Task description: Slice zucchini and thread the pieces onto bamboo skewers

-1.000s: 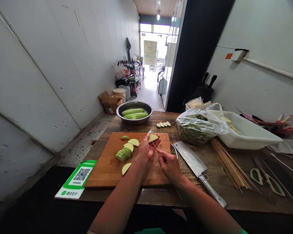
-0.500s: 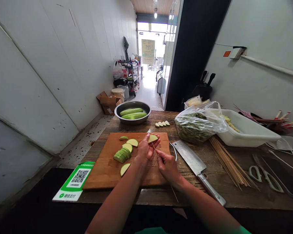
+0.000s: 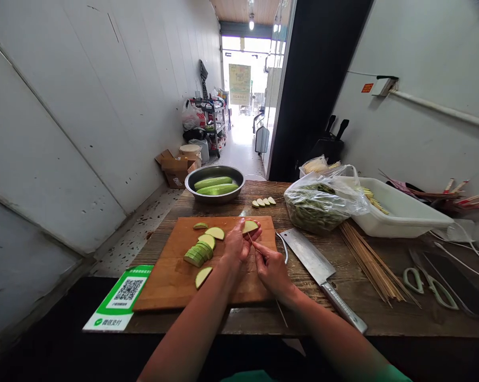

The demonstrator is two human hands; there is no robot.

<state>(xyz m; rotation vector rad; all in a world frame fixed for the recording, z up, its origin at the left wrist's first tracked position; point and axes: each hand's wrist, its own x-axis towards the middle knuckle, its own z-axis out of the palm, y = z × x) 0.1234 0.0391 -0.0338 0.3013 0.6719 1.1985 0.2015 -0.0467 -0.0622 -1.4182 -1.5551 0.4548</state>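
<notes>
I've got left grip (image 3: 236, 244) clamped on a slice (image 3: 250, 227), right grip (image 3: 271, 270) on a skewer (image 3: 282, 314); I'd push slowly, centred in the slice's thickness.

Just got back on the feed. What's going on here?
The person's left hand holds a pale half-round slice over the cutting board. The right hand grips a thin stick, its tip near the slice's lower edge; whether it has gone in is hard to tell. More slices lie on the board, left of the hands. The cleaver rests on the table to the right, and two long green vegetables sit in the bowl.
</notes>
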